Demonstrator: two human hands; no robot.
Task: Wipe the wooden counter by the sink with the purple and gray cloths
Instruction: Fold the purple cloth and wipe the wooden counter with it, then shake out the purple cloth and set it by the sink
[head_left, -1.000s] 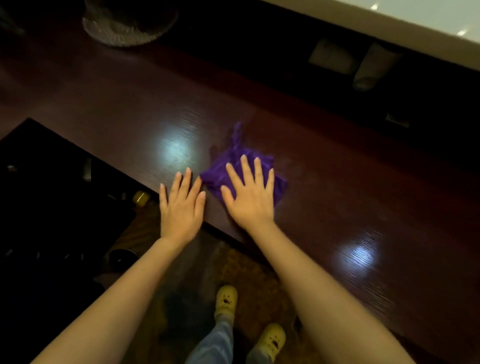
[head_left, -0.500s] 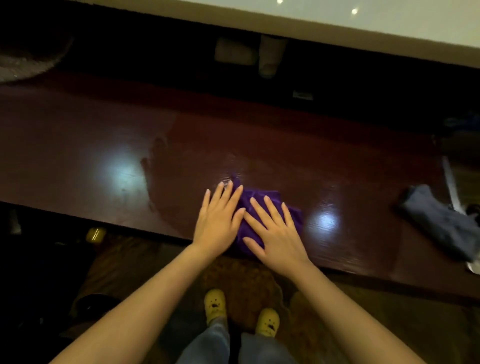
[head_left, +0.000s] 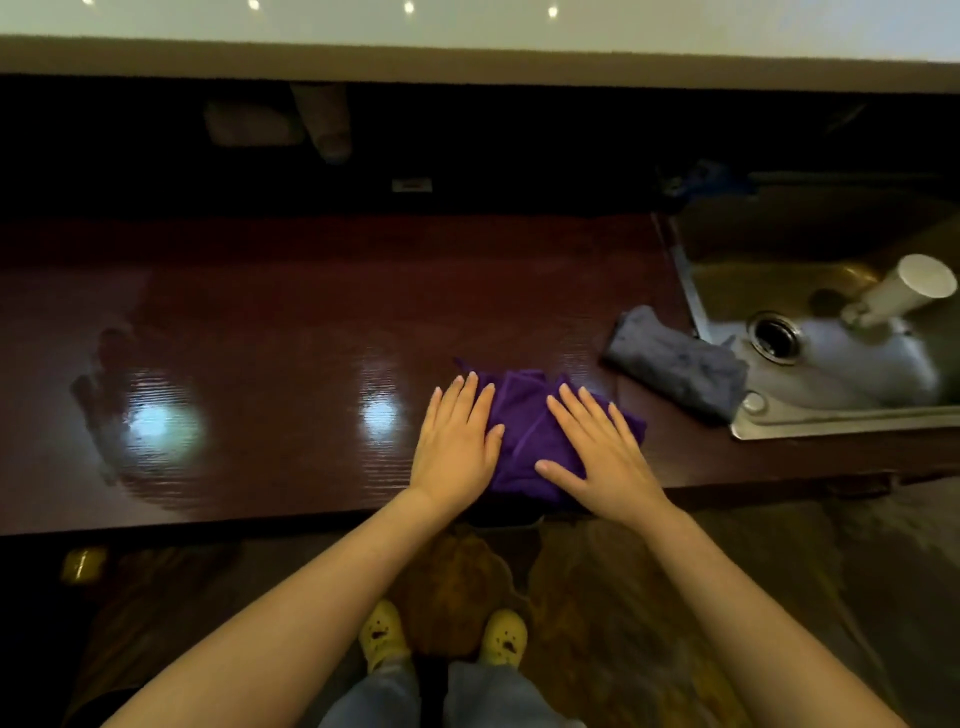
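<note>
Two hands flat on one purple cloth (head_left: 522, 431), near the front edge of the wooden counter (head_left: 291, 332). Left hand (head_left: 454, 441) spread open, palm down, fingers straight and together, covering the cloth's left side, its outer edge on bare wood. Right hand (head_left: 597, 457) likewise open and flat, fingers fanned toward the sink (head_left: 841, 421), thumb out to the left, pressing the cloth's right side. Nothing gripped by either hand. Cloth bunched into folds between and under both palms, well left of the sink, one corner poking out beyond the left fingertips.

One gray cloth (head_left: 680, 364) crumpled at the sink's left rim, touching it and partly draped over the edge, apart from the purple cloth and untouched. One round drain (head_left: 774, 335) in the sink's basin, just right of the gray cloth. One white cylindrical object (head_left: 904, 291) lying tilted in the basin, right of the drain; kind unclear.

Two bright reflections on the glossy counter, both left of the purple cloth, far from the sink. Two yellow shoes (head_left: 384, 631) on the floor below the counter edge.
</note>
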